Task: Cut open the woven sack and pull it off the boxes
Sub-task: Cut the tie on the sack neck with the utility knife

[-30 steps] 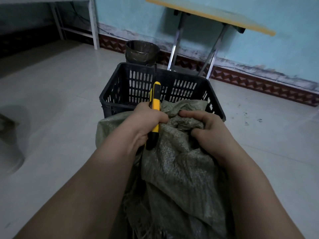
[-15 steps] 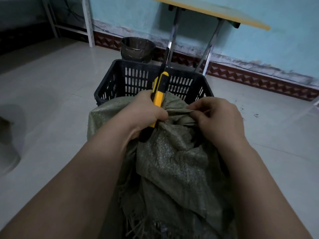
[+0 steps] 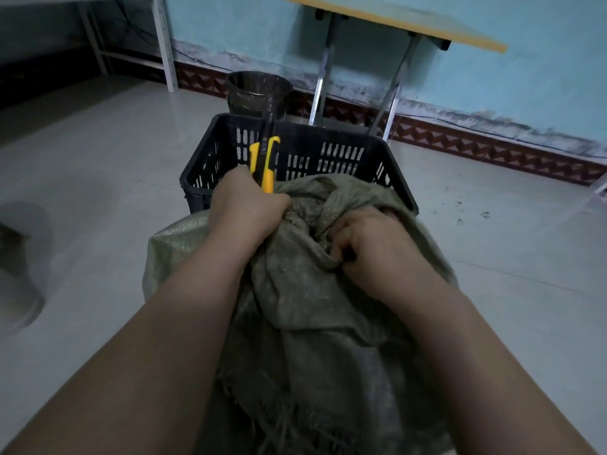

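A grey-green woven sack (image 3: 312, 323) stands bunched up in front of me, its frayed cut edge hanging low at the centre. My left hand (image 3: 246, 211) is closed around a yellow and black utility knife (image 3: 266, 162), whose top sticks up above my fist, and it also presses on the sack's gathered top. My right hand (image 3: 371, 244) grips a fold of the sack cloth just right of the knot. The boxes inside are hidden by the sack.
A black slotted plastic crate (image 3: 328, 149) sits right behind the sack. Beyond it stand a dark bucket (image 3: 259, 93) and a folding table (image 3: 394, 24) with metal legs against the blue wall. White frame legs (image 3: 164, 44) are at the far left. Pale tiled floor surrounds everything.
My right hand has dropped lower and dug into a fold of the sack. The left hand with the knife has stayed at the sack's top. The view shifted slightly.
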